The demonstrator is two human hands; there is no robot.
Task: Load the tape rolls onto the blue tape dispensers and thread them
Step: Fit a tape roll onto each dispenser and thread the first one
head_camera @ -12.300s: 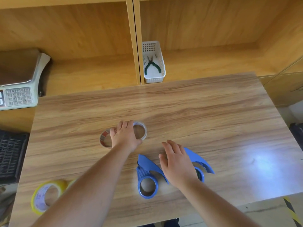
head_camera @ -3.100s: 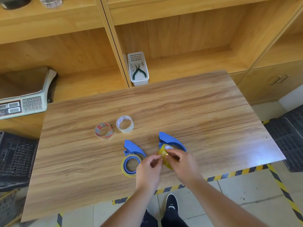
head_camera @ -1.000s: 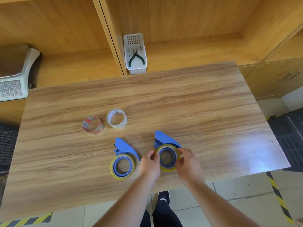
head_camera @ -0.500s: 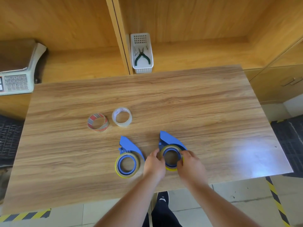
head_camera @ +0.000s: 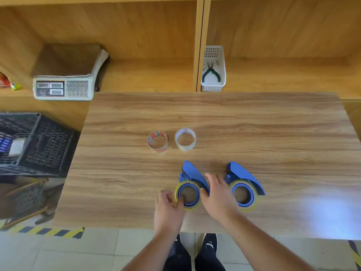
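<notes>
Two blue tape dispensers are seen lying flat near the front edge of the wooden table (head_camera: 254,122). The left dispenser (head_camera: 192,176) carries a yellow tape roll (head_camera: 178,189) seated around its blue hub. The right dispenser (head_camera: 244,172) carries a second yellow roll (head_camera: 254,204) in the same way. The two dispensers are set side by side, apart from each other.

The left hand (head_camera: 168,209) is placed at the near-left rim of the left dispenser's roll, its fingers curled and its thumb touching the roll's edge; the roll appears pinched there, though the contact is blurred. The right hand (head_camera: 218,194) is laid in the gap between the two dispensers, fingers extended and relaxed, its thumb side against the right edge of the left roll and blade guard. Nothing is held by it.

Whether tape has been threaded through either dispenser cannot be told.

Farther back on the table, a red-patterned tape roll (head_camera: 158,142) and a clear tape roll (head_camera: 185,139) stand just beside each other, untouched.

On the shelf behind, a white basket (head_camera: 214,88) containing green-handled pliers (head_camera: 211,72) is noted, and to the left a weighing scale (head_camera: 64,83). A black crate (head_camera: 39,141) stands to the left of the table.
</notes>
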